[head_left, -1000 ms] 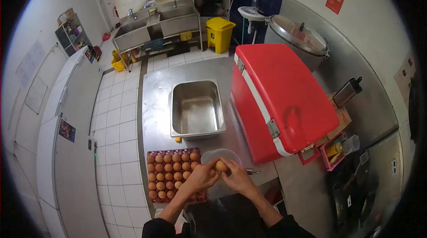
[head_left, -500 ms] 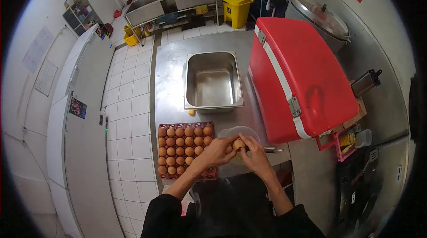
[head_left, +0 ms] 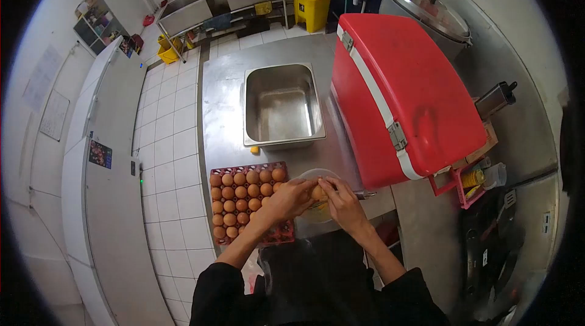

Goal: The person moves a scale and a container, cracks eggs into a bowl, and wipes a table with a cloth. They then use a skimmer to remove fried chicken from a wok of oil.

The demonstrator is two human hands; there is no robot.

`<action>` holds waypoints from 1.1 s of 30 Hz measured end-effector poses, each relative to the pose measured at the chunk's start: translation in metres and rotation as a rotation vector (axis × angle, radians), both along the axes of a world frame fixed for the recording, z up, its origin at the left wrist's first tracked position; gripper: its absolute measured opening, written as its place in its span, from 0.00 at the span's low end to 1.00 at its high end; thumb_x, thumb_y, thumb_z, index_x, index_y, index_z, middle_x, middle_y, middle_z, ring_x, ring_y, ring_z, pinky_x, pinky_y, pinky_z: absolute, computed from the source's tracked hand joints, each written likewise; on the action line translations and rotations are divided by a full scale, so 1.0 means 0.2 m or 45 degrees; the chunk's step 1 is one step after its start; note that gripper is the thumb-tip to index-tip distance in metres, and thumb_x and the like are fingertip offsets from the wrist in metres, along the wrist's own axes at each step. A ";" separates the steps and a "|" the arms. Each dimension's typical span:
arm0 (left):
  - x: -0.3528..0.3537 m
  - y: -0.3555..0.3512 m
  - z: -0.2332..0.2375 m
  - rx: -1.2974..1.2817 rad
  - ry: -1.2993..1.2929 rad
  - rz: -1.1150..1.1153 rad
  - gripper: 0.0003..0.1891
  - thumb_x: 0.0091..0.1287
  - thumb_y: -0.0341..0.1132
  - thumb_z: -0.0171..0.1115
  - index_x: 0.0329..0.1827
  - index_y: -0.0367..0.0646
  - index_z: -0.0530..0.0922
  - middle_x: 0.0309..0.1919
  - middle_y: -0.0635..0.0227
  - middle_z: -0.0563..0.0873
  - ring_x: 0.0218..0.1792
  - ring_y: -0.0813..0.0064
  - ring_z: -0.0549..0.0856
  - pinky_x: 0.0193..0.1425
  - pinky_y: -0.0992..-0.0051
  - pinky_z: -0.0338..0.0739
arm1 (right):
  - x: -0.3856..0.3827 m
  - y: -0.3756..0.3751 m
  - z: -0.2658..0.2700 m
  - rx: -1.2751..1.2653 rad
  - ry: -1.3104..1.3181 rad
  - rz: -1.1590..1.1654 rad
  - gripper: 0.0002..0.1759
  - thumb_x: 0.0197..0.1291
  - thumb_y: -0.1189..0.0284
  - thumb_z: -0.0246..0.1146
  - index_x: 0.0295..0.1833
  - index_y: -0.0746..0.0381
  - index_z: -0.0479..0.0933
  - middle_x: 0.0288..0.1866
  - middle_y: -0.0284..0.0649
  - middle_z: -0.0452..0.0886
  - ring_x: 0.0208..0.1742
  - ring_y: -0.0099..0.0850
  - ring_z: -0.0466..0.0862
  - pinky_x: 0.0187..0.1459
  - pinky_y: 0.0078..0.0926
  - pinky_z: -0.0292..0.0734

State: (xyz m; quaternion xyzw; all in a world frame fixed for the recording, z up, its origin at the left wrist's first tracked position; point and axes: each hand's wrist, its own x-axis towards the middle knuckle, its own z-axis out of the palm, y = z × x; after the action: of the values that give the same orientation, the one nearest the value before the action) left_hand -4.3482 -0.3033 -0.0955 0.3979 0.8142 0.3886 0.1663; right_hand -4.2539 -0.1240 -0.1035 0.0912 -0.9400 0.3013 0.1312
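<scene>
Over a translucent bowl [head_left: 323,173], both hands hold one brown egg [head_left: 318,193] between their fingertips. My left hand [head_left: 292,197] is closed on its left side, and my right hand [head_left: 345,205] pinches it from the right. Part of the shell is hidden behind the fingers. Yellowish liquid shows low in the bowl, beneath the egg. Beside my left wrist, a red tray [head_left: 287,234] carries rows of brown eggs [head_left: 240,191], with bare pockets at its near right corner.
A deep steel pan [head_left: 284,106] stands on the steel table [head_left: 222,94] beyond the tray, with a small yellow piece [head_left: 255,150] by its near edge. To the right rises a large red cooler box [head_left: 402,94]. A pink basket [head_left: 469,189] sits past it.
The camera view has shifted, so the table and its things appear slightly farther left and higher. My fingers have changed position around the egg, and the yellowish liquid below shows more clearly.
</scene>
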 end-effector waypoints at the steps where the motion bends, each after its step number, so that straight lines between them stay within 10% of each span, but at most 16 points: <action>1: 0.01 -0.01 0.03 -0.002 -0.004 -0.002 0.26 0.61 0.33 0.68 0.64 0.41 0.74 0.46 0.50 0.83 0.44 0.49 0.84 0.50 0.61 0.79 | 0.01 0.00 0.01 -0.002 -0.004 -0.002 0.31 0.52 0.88 0.60 0.65 0.66 0.71 0.58 0.50 0.73 0.60 0.48 0.76 0.62 0.41 0.75; 11: 0.15 -0.19 0.01 0.024 0.025 0.048 0.28 0.60 0.35 0.70 0.64 0.42 0.73 0.47 0.53 0.82 0.49 0.52 0.84 0.51 0.64 0.79 | 0.08 -0.16 0.11 -0.263 -0.121 0.072 0.30 0.56 0.83 0.60 0.67 0.61 0.69 0.55 0.52 0.75 0.55 0.50 0.80 0.56 0.41 0.79; 20: 0.52 -0.59 -0.36 0.023 -0.510 0.759 0.22 0.59 0.34 0.74 0.51 0.37 0.73 0.46 0.57 0.84 0.49 0.64 0.85 0.52 0.67 0.79 | 0.23 -0.60 -0.22 -0.521 -0.517 0.189 0.26 0.62 0.77 0.58 0.67 0.67 0.66 0.59 0.55 0.74 0.56 0.52 0.79 0.55 0.43 0.78; 27: 0.60 -0.77 -0.36 0.022 -0.356 1.028 0.16 0.64 0.37 0.68 0.48 0.37 0.75 0.37 0.55 0.86 0.39 0.61 0.87 0.45 0.65 0.79 | 0.26 -0.61 -0.39 -0.086 -0.646 0.007 0.26 0.64 0.75 0.58 0.67 0.66 0.66 0.65 0.57 0.68 0.54 0.55 0.79 0.53 0.46 0.79; 33: 0.68 -1.06 -0.50 0.381 -1.128 1.315 0.13 0.74 0.42 0.53 0.49 0.41 0.74 0.36 0.65 0.81 0.33 0.74 0.81 0.41 0.73 0.78 | 0.12 -0.93 -0.44 0.313 -0.279 0.510 0.27 0.54 0.78 0.64 0.62 0.64 0.69 0.56 0.47 0.69 0.47 0.42 0.80 0.46 0.38 0.80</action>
State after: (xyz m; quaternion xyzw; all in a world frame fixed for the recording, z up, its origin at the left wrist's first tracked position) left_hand -4.2115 -0.5145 -0.1949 -0.2177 0.6924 0.6517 0.2201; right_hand -4.2293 -0.3100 -0.1922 0.2577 -0.9414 0.2130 -0.0457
